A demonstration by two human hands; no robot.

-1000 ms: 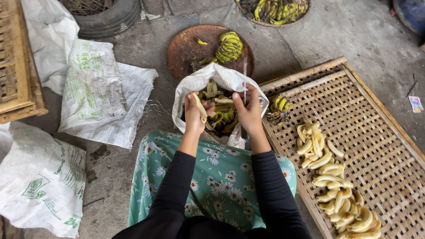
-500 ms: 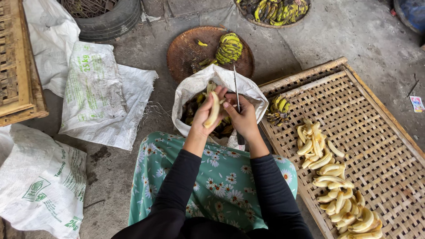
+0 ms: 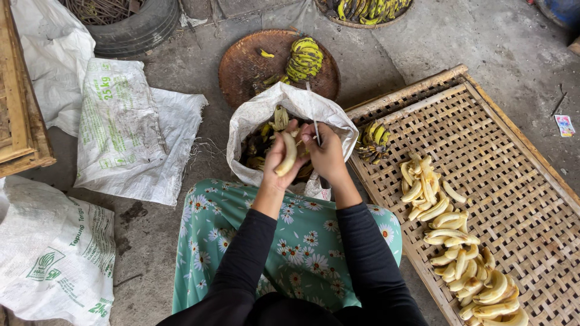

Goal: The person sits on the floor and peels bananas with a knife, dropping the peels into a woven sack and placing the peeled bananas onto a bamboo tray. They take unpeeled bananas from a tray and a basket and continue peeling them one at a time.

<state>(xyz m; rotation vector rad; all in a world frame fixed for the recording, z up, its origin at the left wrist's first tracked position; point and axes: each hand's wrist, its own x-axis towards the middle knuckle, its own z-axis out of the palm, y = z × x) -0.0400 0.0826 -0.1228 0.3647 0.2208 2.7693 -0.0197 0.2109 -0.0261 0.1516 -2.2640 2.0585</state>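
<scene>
My left hand point(image 3: 279, 163) holds a pale peeled banana point(image 3: 288, 154) upright over an open white sack point(image 3: 260, 115). My right hand point(image 3: 326, 154) is closed on a thin knife point(image 3: 315, 125) whose blade points away from me, right beside the banana's top. Inside the sack lie dark banana peels point(image 3: 258, 148). Both hands are over the sack's mouth, just beyond my knees in a green flowered skirt point(image 3: 290, 241).
A woven bamboo tray point(image 3: 513, 181) on the right carries a row of peeled bananas point(image 3: 459, 247) and a small unpeeled bunch point(image 3: 373, 142). A round woven tray point(image 3: 248, 60) with a green-yellow bunch point(image 3: 304, 58) lies ahead. White sacks point(image 3: 127, 127) lie left, a tyre point(image 3: 130, 27) beyond.
The banana has gone from partly skinned inside the sack mouth to bare in my left hand. My right hand with the knife has come close to its top.
</scene>
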